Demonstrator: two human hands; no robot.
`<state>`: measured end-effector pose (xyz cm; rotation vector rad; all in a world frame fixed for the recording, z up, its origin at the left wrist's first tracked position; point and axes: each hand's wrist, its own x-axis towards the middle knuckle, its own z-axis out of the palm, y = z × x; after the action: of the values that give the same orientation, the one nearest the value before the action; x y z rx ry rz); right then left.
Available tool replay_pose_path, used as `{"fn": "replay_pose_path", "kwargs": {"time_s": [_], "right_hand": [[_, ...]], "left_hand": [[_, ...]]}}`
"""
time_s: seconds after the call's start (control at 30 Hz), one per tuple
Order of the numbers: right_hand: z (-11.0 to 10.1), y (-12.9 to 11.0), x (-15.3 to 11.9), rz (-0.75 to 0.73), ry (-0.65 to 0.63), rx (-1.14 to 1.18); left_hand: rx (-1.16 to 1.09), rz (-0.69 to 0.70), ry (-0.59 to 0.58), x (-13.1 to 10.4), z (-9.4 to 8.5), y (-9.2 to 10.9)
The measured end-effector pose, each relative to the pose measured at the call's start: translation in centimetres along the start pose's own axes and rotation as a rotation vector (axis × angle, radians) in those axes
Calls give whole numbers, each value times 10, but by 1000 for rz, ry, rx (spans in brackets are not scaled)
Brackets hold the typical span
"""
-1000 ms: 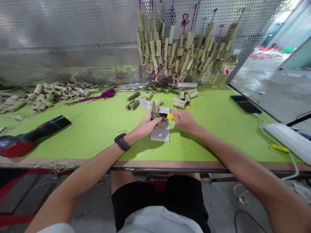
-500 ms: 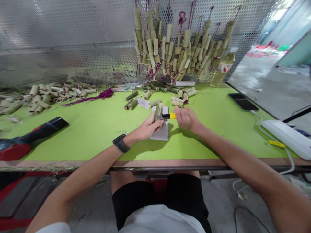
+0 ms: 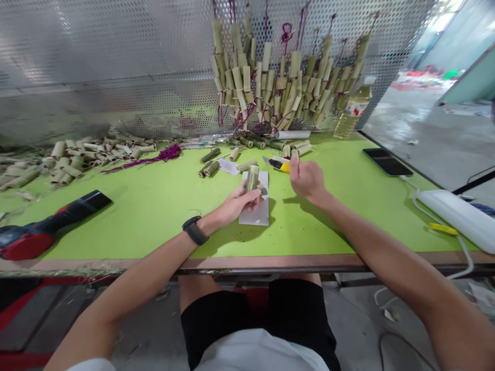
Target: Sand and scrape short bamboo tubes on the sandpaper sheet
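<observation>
My left hand (image 3: 244, 200) is closed around a short bamboo tube (image 3: 252, 178), which tilts upward above a pale flat block (image 3: 258, 214) on the table. In my right hand (image 3: 308, 178) is a yellow and black utility knife (image 3: 280, 164). Its blade points left and stands apart from the tube, up and to the right of it. Beyond my hands lie loose bamboo pieces (image 3: 211, 169) and a white scrap of paper (image 3: 229, 166).
A heap of cut bamboo (image 3: 73, 157) and purple cord (image 3: 166, 153) lie at the left, with a red and black power tool (image 3: 54, 221) nearer. Bamboo strings (image 3: 278, 82) hang on the perforated metal. A bottle (image 3: 353, 111), phone (image 3: 388, 162) and white power strip (image 3: 454, 219) stand right.
The knife in my right hand has come off the tube and moved up and to the right. My left hand keeps the tube in nearly the same place.
</observation>
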<state>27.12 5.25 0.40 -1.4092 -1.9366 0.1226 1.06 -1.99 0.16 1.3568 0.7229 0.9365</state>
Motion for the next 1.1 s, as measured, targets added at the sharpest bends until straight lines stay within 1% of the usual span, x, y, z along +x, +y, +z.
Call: {"fn": "replay_pose_path", "kwargs": {"time_s": [0.07,0.13,0.27,0.37,0.5,0.57,0.7,0.83,0.93,1.0,1.1], "right_hand": [[5,-9,-4,-32,-53,13],[8,-15,-9,-63,-120,56],[12,-20,-13,-76,-241,104],[13,-23,-15,-99,-289,89],[15,-31,-17,-143,-294,55],[15,-33,-17,-142,-299,41],[14,-34,-19,-114,-345,52],[11,-40,-23,-41,-365,40],[10,-49,-26,2,-353,-1],[9,-51,-25,15,-343,-22],[2,-38,-15,104,-259,-32]], "left_hand": [[-21,31,62,4,-3,-2],[-17,49,97,6,-6,-4],[31,47,131,5,-6,-4],[72,42,147,5,-4,-4],[114,36,179,5,-2,-4],[141,29,181,4,-1,-3],[176,22,157,1,0,-4],[187,16,109,1,-2,-8],[177,28,70,2,-4,-8],[174,39,56,1,-5,-6],[182,12,5,-4,-1,-1]]}}
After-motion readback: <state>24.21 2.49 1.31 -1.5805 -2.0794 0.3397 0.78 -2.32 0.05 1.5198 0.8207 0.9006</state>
